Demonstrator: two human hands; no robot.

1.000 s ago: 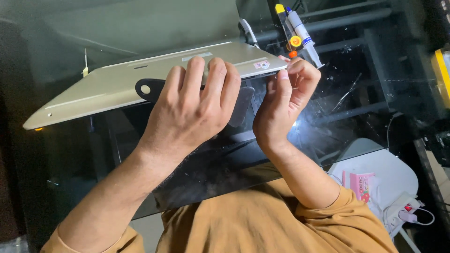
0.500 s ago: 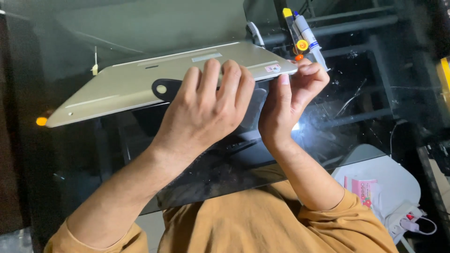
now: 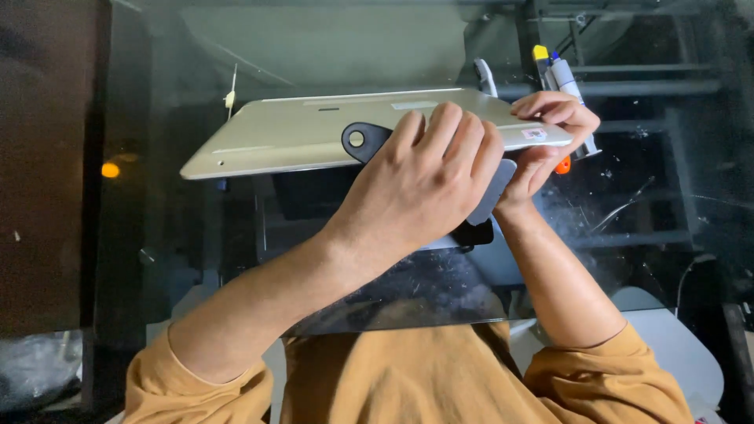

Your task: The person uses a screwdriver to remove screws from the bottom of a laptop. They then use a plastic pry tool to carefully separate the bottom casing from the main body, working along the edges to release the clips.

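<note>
A flat silver laptop-like device (image 3: 298,133) is held tilted above a glass tabletop (image 3: 393,290). My left hand (image 3: 428,177) lies over its near edge, fingers curled on a dark flat piece with a round hole (image 3: 357,140). My right hand (image 3: 550,133) grips the device's right corner, thumb and fingers wrapped around the edge by a small sticker. A grey flat part (image 3: 493,192) shows under my left fingers.
Several markers and pens (image 3: 559,78) stand behind the right corner. A white rounded object (image 3: 683,353) lies at lower right. Metal frame bars (image 3: 644,126) show through the glass. A dark panel (image 3: 47,173) fills the left.
The device and both hands have shifted rightward in view, and the view has moved closer. My right hand has wrapped further over the right corner.
</note>
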